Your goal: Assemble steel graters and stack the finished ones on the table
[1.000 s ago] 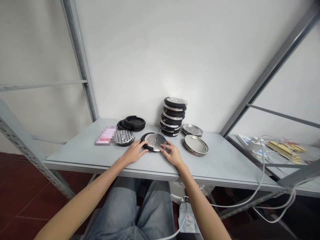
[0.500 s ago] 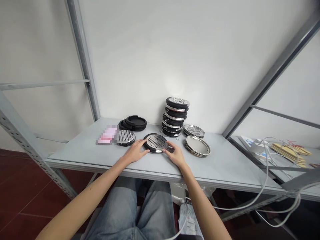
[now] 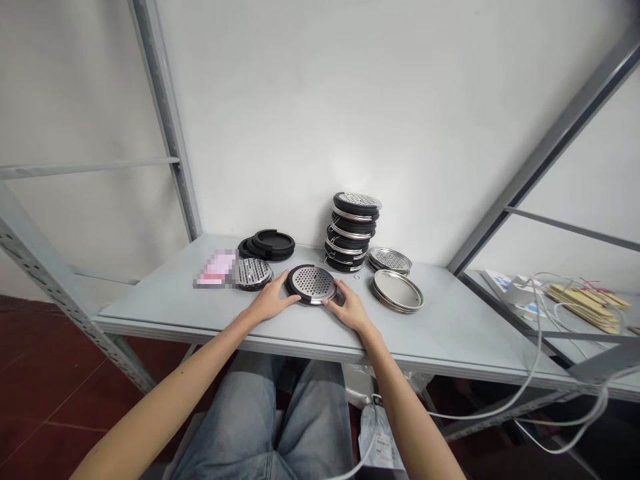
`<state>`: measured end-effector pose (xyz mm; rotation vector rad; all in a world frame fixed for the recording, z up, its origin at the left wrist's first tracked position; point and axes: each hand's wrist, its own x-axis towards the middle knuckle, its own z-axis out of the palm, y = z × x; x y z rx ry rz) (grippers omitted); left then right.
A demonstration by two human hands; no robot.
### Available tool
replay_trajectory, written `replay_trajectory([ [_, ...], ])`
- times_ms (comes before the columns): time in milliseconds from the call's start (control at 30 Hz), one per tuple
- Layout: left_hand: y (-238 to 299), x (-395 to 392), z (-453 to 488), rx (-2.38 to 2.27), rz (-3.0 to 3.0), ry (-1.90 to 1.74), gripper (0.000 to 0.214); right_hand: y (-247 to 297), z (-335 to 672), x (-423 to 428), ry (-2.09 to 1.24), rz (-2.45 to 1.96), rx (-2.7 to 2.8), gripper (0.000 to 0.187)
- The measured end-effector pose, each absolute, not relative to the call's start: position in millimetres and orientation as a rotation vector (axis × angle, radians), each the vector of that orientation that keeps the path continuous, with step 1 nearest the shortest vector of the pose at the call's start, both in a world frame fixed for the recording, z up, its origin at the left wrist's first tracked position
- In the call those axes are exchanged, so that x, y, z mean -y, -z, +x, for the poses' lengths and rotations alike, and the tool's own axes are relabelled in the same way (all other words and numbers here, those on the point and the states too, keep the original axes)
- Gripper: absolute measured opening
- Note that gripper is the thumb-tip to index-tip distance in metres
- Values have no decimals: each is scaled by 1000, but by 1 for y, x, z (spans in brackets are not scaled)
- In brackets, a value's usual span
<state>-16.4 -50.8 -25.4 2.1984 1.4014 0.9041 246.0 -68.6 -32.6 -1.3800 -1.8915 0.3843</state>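
A round perforated metal disc in a black rubber ring [image 3: 312, 283] lies flat on the grey shelf [image 3: 450, 327] in front of me. My left hand [image 3: 273, 303] grips its left rim with thumb and fingers. My right hand [image 3: 350, 308] presses on its right rim, fingers curled against the edge. Behind it rises a stack of assembled black-ringed discs [image 3: 353, 230].
Black rubber rings [image 3: 267, 245] lie at the back left, a perforated disc [image 3: 253, 273] beside a pink blurred item [image 3: 216, 269]. Plain metal lids [image 3: 397, 291] and perforated plates [image 3: 390, 259] sit right. White cables [image 3: 530, 373] hang at right; steel posts frame the shelf.
The view has shifted slightly. Both hands stay on the disc's rim, fingers pressing and shifting a little around its edge.
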Motion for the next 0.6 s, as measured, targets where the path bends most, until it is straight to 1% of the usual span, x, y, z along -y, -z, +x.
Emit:
replay_trajectory([
  [133,19,54,-16,-1376,2201,-977,81,31,245,71,-352,-1325,1901,72],
  [267,15,56,-16,-1400,2193,-997,84,30,244,73,-341,-1255,1862,70],
  [433,14,57,-16,-1445,2190,-1068,93,27,243,76,-312,-1151,1815,83],
  [600,12,60,-15,-1450,2202,-1137,91,26,243,77,-300,-1176,1805,88],
])
